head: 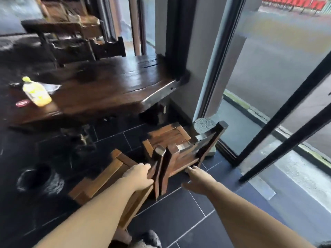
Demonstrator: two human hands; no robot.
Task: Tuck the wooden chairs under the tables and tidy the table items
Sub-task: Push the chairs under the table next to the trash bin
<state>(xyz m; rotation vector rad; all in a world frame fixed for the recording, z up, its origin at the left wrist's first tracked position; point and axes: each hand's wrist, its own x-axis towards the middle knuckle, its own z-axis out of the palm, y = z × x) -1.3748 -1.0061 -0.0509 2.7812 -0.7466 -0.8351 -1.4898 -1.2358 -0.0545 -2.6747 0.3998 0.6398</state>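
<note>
Yellow bottle (36, 93) is placed at the bench's (111, 81) left end, near the front edge. Whether it stands or lies cannot be told, as the view is blurred there. A red disc (22, 104) is just beside it and a clear wrapper (52, 86) just behind. Bench items are judged not yet tidied.

Two wooden chairs are set on the floor (179, 208) off the bench's front right corner, and neither is tucked under.

Left chair (100, 176): the seat is turned toward the bench's front edge, with the back toward the person. The left grip (141, 174) is wrapped round a back post (158, 164) near its top. The post is probably this chair's, but a second post stands just beside it, so ownership cannot be told for sure. The high hold is judged to be chosen for leverage, so the chair can be steered while it is slid.

Right chair (168, 138): it is angled toward the bench's right end, close to the glass door (268, 86), with a stone (204, 123) just beside its back. The right grip (196, 179) is spread with the fingers straight, nothing is pinched, and the tips are at the chair's rear edge. Contact cannot be confirmed. A flat-hand push toward the bench is judged likely.

Risk: chair legs could be caught on the stone or knocked into the door frame.
</note>
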